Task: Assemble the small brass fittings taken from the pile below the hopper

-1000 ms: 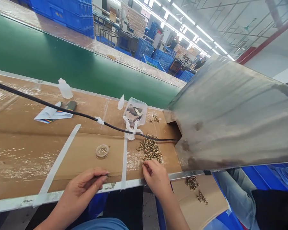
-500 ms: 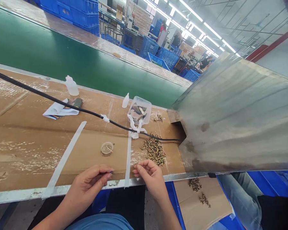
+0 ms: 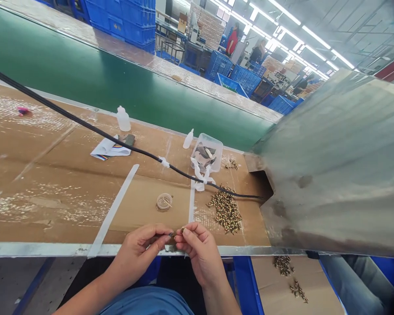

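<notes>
My left hand (image 3: 144, 245) pinches a tiny dark bluish part (image 3: 171, 234) between thumb and forefinger at the table's front edge. Right beside it, my right hand (image 3: 197, 245) has thumb and fingers closed on a small brassy piece (image 3: 182, 229). The fingertips of both hands nearly meet. Beyond my right hand lies a pile of small gold and black parts (image 3: 226, 210). A small round clear dish (image 3: 164, 201) with a thin stick in it stands beyond my left hand.
A black cable (image 3: 144, 153) crosses the cardboard-covered table to a metal housing (image 3: 335, 175). Behind it stand a clear tub (image 3: 216, 148), two white bottles (image 3: 123, 119) and a folded cloth (image 3: 110, 148). A green belt (image 3: 151, 92) runs behind. More parts lie at lower right (image 3: 283, 265).
My hands have come together, their fingertips now almost touching. The view has turned left, and a pink object shows at the far left.
</notes>
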The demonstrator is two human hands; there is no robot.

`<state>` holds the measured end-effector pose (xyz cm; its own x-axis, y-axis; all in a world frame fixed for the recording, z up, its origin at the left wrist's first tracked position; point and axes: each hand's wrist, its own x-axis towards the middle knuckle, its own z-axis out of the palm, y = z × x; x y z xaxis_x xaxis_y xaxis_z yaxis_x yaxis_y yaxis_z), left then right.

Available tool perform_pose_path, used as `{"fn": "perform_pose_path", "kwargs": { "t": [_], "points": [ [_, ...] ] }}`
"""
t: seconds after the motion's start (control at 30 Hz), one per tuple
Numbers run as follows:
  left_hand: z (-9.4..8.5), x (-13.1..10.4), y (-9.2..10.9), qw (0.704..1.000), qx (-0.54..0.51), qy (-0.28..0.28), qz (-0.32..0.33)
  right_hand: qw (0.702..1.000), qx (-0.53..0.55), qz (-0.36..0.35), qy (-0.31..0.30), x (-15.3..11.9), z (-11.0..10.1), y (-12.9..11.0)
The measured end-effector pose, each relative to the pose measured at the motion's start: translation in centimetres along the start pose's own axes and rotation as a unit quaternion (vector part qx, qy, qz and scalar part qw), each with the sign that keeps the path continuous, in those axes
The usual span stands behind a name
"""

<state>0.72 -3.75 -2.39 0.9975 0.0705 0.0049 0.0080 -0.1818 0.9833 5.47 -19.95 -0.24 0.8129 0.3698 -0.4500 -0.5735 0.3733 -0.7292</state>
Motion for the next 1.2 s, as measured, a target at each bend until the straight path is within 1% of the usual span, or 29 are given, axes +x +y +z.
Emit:
{"fn": "perform_pose_path", "kwargs": {
  "t": [0.13,0.2,0.4,0.5,0.63,0.8,1.0,1.2],
  "points": [
    [0.0,-0.2,0.0,0.999,-0.030,-0.014,-0.022,1.000,-0.014,-0.004,-0.005,-0.1,0.1,0.4],
    [0.0,-0.2,-0.1,0.999,-0.031,-0.019,-0.027,0.999,-0.037,-0.006,-0.005,-0.2,0.1,0.5],
    [0.0,-0.1,-0.2,0.999,-0.024,-0.023,-0.030,0.987,-0.152,-0.060,-0.005,-0.6,0.1,0.7],
    [-0.1,-0.2,-0.3,0.999,-0.019,-0.026,-0.035,0.980,-0.184,-0.078,-0.011,-0.8,0.2,0.7],
    [-0.1,-0.2,-0.2,0.999,-0.010,-0.026,-0.031,0.970,-0.221,-0.102,-0.004,-1.1,0.4,0.6],
    [0.0,-0.1,-0.2,1.000,0.001,-0.018,-0.009,0.953,-0.271,-0.137,0.006,-1.2,0.3,0.7],
    [0.0,-0.2,-0.2,1.000,0.025,-0.012,0.012,0.946,-0.292,-0.143,0.006,-1.2,-0.1,1.0],
    [0.0,0.0,0.0,0.994,0.073,0.006,0.087,0.947,-0.286,-0.147,0.015,-1.1,-0.2,1.2]
  ]
}}
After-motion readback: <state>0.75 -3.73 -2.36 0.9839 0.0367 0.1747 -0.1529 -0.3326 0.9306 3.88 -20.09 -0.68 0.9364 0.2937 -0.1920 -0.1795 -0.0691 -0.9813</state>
